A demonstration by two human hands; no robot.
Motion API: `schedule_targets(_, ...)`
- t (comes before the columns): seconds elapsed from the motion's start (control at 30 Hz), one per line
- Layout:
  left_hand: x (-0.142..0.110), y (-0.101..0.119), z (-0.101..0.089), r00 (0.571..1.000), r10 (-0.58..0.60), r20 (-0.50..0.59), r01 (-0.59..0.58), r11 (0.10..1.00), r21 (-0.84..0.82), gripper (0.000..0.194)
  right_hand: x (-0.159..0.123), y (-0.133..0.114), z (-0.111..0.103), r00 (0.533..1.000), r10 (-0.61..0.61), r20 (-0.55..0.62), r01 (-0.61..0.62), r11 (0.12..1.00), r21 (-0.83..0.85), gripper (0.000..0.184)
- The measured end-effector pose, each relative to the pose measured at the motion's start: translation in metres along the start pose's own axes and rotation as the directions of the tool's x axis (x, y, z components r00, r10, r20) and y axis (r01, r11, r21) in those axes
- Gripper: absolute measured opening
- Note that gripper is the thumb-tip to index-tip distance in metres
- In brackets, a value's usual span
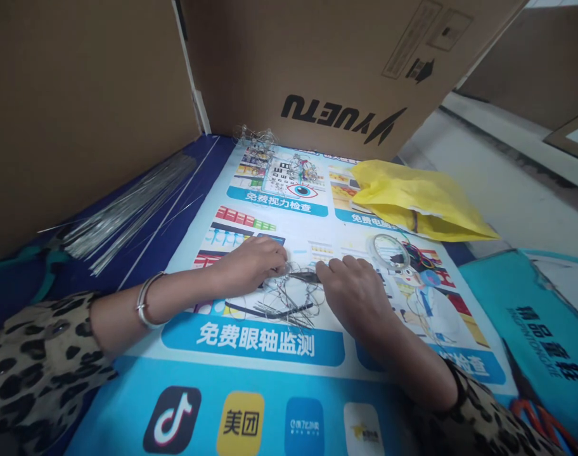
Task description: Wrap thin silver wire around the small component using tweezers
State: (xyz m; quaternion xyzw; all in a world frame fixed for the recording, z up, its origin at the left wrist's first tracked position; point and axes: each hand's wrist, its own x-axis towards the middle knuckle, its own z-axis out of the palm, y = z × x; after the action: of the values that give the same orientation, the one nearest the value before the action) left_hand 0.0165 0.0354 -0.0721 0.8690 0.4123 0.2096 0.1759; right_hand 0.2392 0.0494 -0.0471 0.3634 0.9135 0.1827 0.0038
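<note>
My right hand [355,294] is closed around pliers [304,277]; only their dark, pointed jaws show, aimed left. Close to the tip of the jaws, my left hand [255,263] is closed in a pinch on thin silvery wire [287,271], though the fingers partly hide it. Below and between both hands lies a loose tangle of looped wire and short cut pieces [286,313]. All of this rests on a printed poster sheet [270,373] that covers the work surface.
A bundle of straight wires [127,209] lies at left. More tangled wire [298,168] sits farther back. At right are a tape roll [391,251], coloured strands [419,255], a yellow bag [412,196], a teal bag [531,316] and orange handles [539,421]. Cardboard [317,63] stands behind.
</note>
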Motion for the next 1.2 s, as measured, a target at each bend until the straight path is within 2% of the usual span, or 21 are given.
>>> schedule_targets(0.3, 0.0, 0.0, -0.002, 0.999, 0.041, 0.003, -0.041, 0.998, -0.052, 0.016, 0.001, 0.008, 0.003, 0.997, 0.016, 0.081, -0.024, 0.995, 0.094, 0.016)
schedule_targets(0.43, -0.001, 0.001, -0.002, 1.0, 0.009, -0.016, -0.01, 0.997, -0.077, 0.012, 0.002, 0.008, 0.004, 0.995, 0.031, 0.093, -0.042, 0.993, 0.111, 0.02)
schedule_targets(0.53, -0.002, 0.002, -0.002, 1.0, -0.009, -0.009, 0.008, 0.996, -0.085, 0.017, 0.002, 0.007, 0.004, 0.994, 0.04, 0.1, -0.051, 0.993, 0.11, 0.021)
schedule_targets(0.87, 0.0, -0.003, 0.0, 0.998, 0.054, -0.039, -0.059, 0.988, -0.14, 0.028, 0.002, 0.005, 0.006, 0.997, 0.03, 0.076, -0.036, 0.995, 0.088, 0.024)
schedule_targets(1.07, 0.001, -0.002, -0.005, 0.997, 0.074, -0.02, -0.077, 0.978, -0.195, 0.037, 0.002, 0.004, 0.007, 0.999, 0.012, 0.046, -0.015, 0.998, 0.066, 0.023)
schedule_targets(1.2, 0.004, 0.001, -0.011, 0.996, 0.052, -0.07, -0.068, 0.967, -0.247, 0.025, 0.003, 0.004, 0.007, 0.999, 0.003, 0.047, -0.007, 0.997, 0.075, 0.021)
